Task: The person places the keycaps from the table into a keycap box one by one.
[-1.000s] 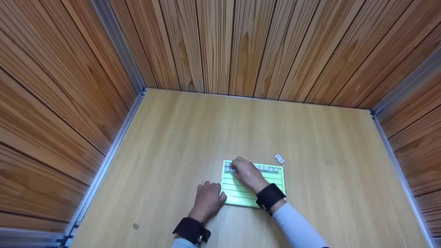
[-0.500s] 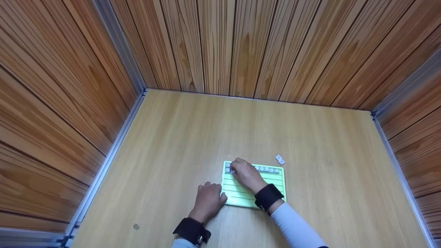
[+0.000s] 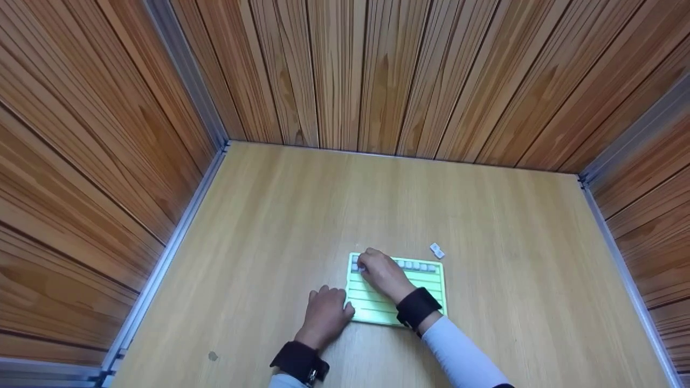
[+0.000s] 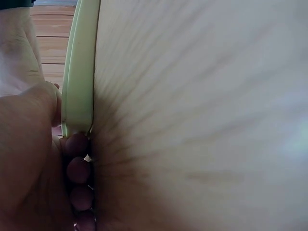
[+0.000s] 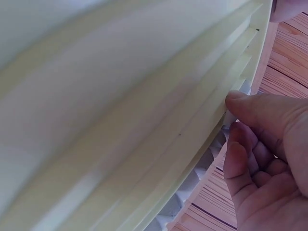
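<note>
A pale green ridged tray (image 3: 426,285) lies flat on the counter (image 3: 269,226), a row of small grey tiles (image 3: 418,265) along its far edge. The right hand (image 3: 380,272) pinches a tile (image 5: 230,117) at the row's left end; the left hand (image 3: 323,312), fingers curled, presses the tray's near-left corner. Since a second ago, nothing has visibly shifted.

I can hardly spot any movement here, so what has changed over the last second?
Almost nothing. The right hand stays at the far left of the green tray, fingers on a small grey tile. The left hand still steadies the tray's left edge. The loose tile lies unmoved.
</note>
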Demonstrator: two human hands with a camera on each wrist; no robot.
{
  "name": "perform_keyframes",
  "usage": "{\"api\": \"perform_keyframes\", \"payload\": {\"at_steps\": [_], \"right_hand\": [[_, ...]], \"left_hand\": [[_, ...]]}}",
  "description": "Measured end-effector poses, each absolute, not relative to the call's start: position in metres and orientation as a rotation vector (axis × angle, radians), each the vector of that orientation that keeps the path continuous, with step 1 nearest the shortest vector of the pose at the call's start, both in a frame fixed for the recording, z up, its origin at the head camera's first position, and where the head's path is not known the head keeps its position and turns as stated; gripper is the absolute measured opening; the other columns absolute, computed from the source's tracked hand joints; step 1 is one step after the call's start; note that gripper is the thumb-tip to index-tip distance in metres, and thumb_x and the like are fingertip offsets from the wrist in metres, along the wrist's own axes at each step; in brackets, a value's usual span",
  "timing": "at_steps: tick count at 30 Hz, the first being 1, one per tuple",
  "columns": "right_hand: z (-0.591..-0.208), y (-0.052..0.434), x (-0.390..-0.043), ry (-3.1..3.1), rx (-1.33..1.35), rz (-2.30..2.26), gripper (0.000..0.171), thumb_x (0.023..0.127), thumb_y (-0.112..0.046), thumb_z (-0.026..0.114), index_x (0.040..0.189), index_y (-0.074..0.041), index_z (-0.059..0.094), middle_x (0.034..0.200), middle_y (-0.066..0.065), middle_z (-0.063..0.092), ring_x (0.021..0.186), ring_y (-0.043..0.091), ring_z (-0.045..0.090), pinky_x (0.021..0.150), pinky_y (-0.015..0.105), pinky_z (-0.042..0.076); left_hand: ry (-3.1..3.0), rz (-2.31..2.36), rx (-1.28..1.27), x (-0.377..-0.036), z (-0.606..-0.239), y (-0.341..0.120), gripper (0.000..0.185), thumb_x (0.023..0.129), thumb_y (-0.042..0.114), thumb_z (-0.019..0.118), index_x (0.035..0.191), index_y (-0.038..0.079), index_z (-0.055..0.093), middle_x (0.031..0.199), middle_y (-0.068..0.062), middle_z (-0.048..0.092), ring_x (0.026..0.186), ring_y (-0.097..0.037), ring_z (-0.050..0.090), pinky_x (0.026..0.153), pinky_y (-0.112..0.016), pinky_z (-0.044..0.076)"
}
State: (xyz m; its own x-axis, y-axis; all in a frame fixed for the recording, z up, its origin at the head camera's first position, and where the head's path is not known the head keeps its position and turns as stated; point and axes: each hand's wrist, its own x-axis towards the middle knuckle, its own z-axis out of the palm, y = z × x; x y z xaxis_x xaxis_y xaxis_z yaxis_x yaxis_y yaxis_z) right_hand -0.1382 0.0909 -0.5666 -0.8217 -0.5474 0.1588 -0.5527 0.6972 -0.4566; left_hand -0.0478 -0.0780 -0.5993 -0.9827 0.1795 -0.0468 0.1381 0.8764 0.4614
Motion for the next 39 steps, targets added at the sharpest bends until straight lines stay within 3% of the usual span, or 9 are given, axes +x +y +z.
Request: {"api": "perform_keyframes", "payload": {"at_steps": [16, 23, 32, 39], "right_hand": [[-0.554, 0.118, -0.145, -2.896, 0.804, 0.77, 0.026, 0.083, -0.008, 0.08, 0.107, -0.005, 0.071, 0.097, 0.007, 0.065, 0.085, 0.023, 0.064, 0.071, 0.039, 0.054], [-0.552, 0.143, -0.151, -2.9, 0.718, 0.738, 0.036, 0.083, -0.007, 0.08, 0.117, -0.005, 0.069, 0.111, 0.012, 0.066, 0.095, 0.027, 0.065, 0.075, 0.04, 0.055], [-0.552, 0.177, -0.158, -2.976, 0.582, 0.642, 0.048, 0.085, -0.015, 0.077, 0.13, -0.003, 0.064, 0.132, 0.023, 0.06, 0.12, 0.042, 0.058, 0.094, 0.053, 0.05], [-0.556, 0.202, -0.166, -3.035, 0.485, 0.635, 0.043, 0.092, -0.017, 0.07, 0.132, -0.002, 0.062, 0.135, 0.027, 0.057, 0.122, 0.046, 0.056, 0.098, 0.057, 0.047]], "left_hand": [[2.921, 0.706, 0.248, -0.05, -0.598, -0.076, 0.019, 0.088, 0.029, 0.057, 0.077, 0.014, 0.056, 0.07, 0.002, 0.048, 0.073, -0.02, 0.038, 0.072, -0.038, 0.029], [2.931, 0.708, 0.249, -0.049, -0.599, -0.077, 0.02, 0.087, 0.029, 0.057, 0.076, 0.014, 0.055, 0.069, 0.002, 0.047, 0.072, -0.02, 0.038, 0.072, -0.039, 0.029], [2.908, 0.681, 0.211, -0.05, -0.598, -0.076, 0.02, 0.089, 0.03, 0.057, 0.077, 0.014, 0.055, 0.069, 0.003, 0.046, 0.072, -0.02, 0.037, 0.073, -0.039, 0.03], [2.889, 0.671, 0.189, -0.05, -0.599, -0.075, 0.02, 0.089, 0.03, 0.056, 0.076, 0.014, 0.056, 0.068, 0.003, 0.046, 0.071, -0.02, 0.037, 0.073, -0.039, 0.03]]}}
